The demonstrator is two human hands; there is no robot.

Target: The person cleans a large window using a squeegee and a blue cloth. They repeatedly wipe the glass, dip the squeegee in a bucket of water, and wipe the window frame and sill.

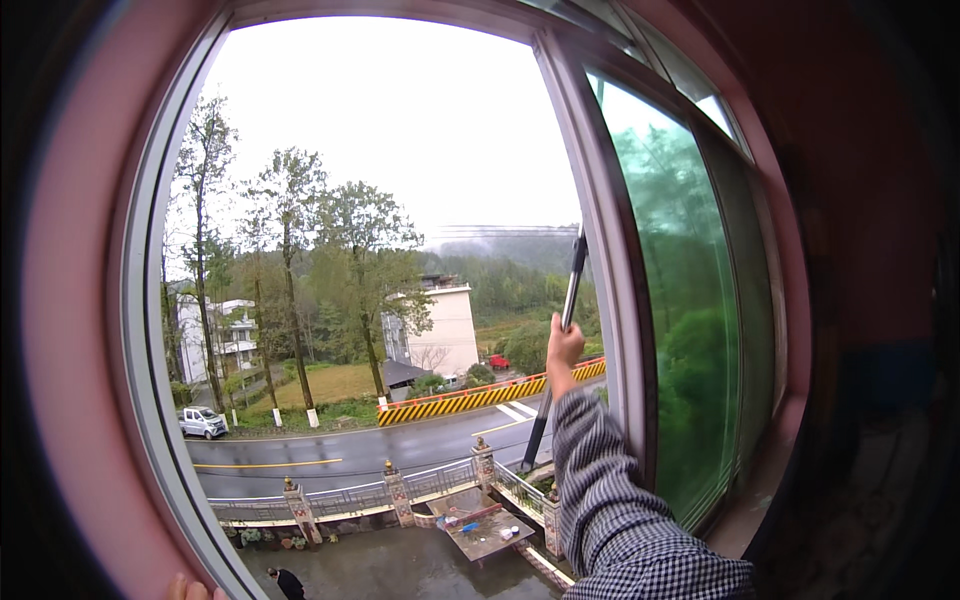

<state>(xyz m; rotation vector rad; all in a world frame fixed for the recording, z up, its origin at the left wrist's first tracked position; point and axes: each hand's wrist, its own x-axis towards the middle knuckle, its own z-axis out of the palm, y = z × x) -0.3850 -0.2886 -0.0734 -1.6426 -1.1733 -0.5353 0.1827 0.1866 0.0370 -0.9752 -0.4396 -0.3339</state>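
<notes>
My right hand point(565, 348) reaches out through the window opening, at the end of a checked sleeve point(622, 487). Its fingers are wrapped around a telescopic pole point(573, 289), silver and black, that slants upward outside the window. The pole's black lower end shows below the hand, and its top is hidden behind the window frame point(600, 225). At the bottom left, only the fingertips of my left hand point(193, 589) show, against the pink window surround point(67, 315). The rest of that hand is out of view. Green-tinted sliding glass point(682, 322) stands right of my arm.
A silver frame edge point(142, 300) bounds the opening on the left. Far below lies a wet courtyard point(367, 562) with a table point(495, 536) and a person in dark clothing point(286, 583). Beyond the railing point(352, 499) runs a road point(300, 450) with a striped barrier point(480, 394).
</notes>
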